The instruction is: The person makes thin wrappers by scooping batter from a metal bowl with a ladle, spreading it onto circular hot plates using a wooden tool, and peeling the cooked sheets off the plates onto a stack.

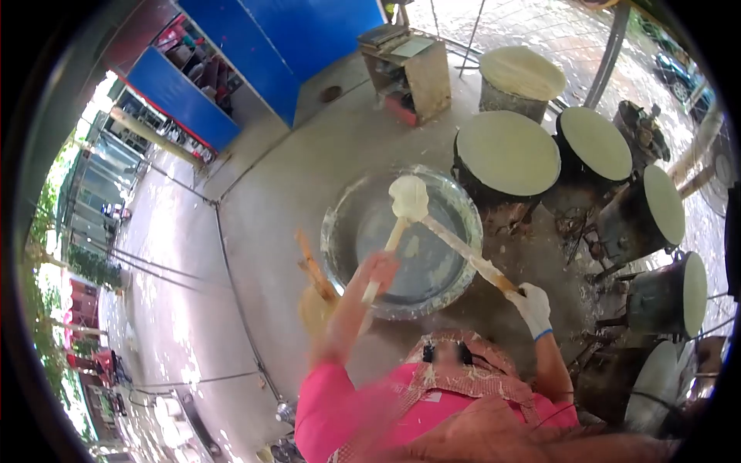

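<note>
My bare left hand [378,270] is wrapped round a pale stick [395,235], which slants up over the basin. In a white glove, my right hand [532,309] grips the end of a longer wooden stick [467,253] coated with pale residue. Both sticks meet at a lump of soft cream-coloured material [409,198], held above the wide metal basin [463,297]. Smears of the same pale stuff coat the basin's rim. Whether the lump clings to one stick or both, I cannot tell.
Several large dark pots with pale flat tops, such as the near-round one [508,153], stand along the right. A wooden stool-like object [316,309] sits left of the basin. A small cabinet [409,73] is at the back, near blue panels [266,54].
</note>
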`<move>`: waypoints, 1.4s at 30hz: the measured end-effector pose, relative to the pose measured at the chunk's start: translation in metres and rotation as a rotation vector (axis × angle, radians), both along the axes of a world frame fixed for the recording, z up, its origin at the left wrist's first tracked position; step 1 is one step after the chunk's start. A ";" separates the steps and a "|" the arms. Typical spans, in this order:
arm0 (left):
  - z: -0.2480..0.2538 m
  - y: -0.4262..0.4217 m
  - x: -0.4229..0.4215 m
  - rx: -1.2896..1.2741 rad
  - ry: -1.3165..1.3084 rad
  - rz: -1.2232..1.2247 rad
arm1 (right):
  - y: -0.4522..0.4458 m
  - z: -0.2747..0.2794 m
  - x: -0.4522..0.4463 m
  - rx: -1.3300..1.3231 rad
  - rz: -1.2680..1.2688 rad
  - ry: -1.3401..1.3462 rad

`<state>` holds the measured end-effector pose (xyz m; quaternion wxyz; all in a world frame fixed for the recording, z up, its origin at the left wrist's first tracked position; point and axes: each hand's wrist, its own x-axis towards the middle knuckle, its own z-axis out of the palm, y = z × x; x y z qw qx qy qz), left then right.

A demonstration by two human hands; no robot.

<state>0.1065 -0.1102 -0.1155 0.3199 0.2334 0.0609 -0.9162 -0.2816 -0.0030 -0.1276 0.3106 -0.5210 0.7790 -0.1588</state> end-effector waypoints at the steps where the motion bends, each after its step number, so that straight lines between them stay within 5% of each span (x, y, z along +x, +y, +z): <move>1: -0.015 0.000 0.014 -0.076 0.080 -0.114 | 0.006 -0.005 -0.005 -0.121 -0.004 -0.015; 2: -0.022 -0.001 0.022 -0.148 0.160 -0.225 | 0.003 -0.001 -0.003 -0.113 -0.028 -0.093; 3: 0.014 0.011 0.001 -0.341 -0.404 -0.086 | 0.003 0.007 0.000 -0.103 -0.049 -0.171; 6: -0.009 0.002 -0.010 -0.435 -0.208 -0.135 | 0.000 -0.014 0.003 -0.038 -0.057 -0.288; 9: 0.008 0.022 -0.022 -0.245 -0.328 -0.194 | 0.010 -0.022 -0.003 0.163 -0.164 -0.301; 12: 0.065 0.000 -0.052 -0.156 -0.469 -0.275 | 0.039 -0.031 -0.033 -0.005 -0.092 -0.080; 14: 0.088 -0.024 -0.086 -0.259 -0.516 -0.343 | 0.054 -0.033 -0.057 -0.117 -0.203 -0.233; 18: 0.057 -0.023 -0.150 -0.461 -0.231 -0.578 | 0.083 -0.023 -0.094 -0.205 -0.265 -0.349; 20: 0.052 -0.018 -0.190 0.159 -0.077 -0.437 | 0.114 -0.016 -0.115 -0.021 -0.298 -0.441; 21: 0.060 -0.007 -0.218 -0.190 -0.329 -0.497 | 0.140 -0.035 -0.125 -0.036 -0.338 -0.414; 23: 0.004 -0.016 -0.259 0.105 -0.151 -0.466 | 0.190 -0.047 -0.152 0.069 -0.430 -0.424; 26: 0.005 -0.004 -0.367 0.345 -0.080 -0.868 | 0.280 -0.016 -0.170 0.032 -0.677 -0.483; 28: 0.011 0.024 -0.455 0.357 -0.090 -0.926 | 0.325 -0.026 -0.185 0.010 -0.810 -0.289; 29: 0.028 0.052 -0.496 -0.016 -0.286 -0.925 | 0.344 -0.021 -0.182 -0.003 -0.958 -0.270; 30: 0.011 0.054 -0.532 -0.116 -0.172 -1.063 | 0.361 -0.014 -0.175 -0.008 -1.086 -0.247; 31: -0.007 0.069 -0.579 0.230 0.012 -1.131 | 0.383 -0.017 -0.173 0.039 -1.181 -0.148; 33: 0.026 0.115 -0.657 0.497 0.111 -1.332 | 0.409 0.009 -0.163 0.123 -1.373 0.001; 36: 0.022 0.169 -0.768 0.601 0.241 -1.709 | 0.438 0.018 -0.147 0.150 -1.727 0.223; 38: 0.036 0.210 -0.828 0.382 0.130 -1.941 | 0.444 0.011 -0.149 0.132 -2.000 0.283; 40: 0.025 0.252 -0.885 0.066 0.148 -2.130 | 0.428 0.021 -0.168 -0.153 -2.130 0.444; 42: 0.019 0.303 -0.925 -0.787 0.101 -2.142 | 0.410 0.021 -0.196 -0.291 -2.118 0.626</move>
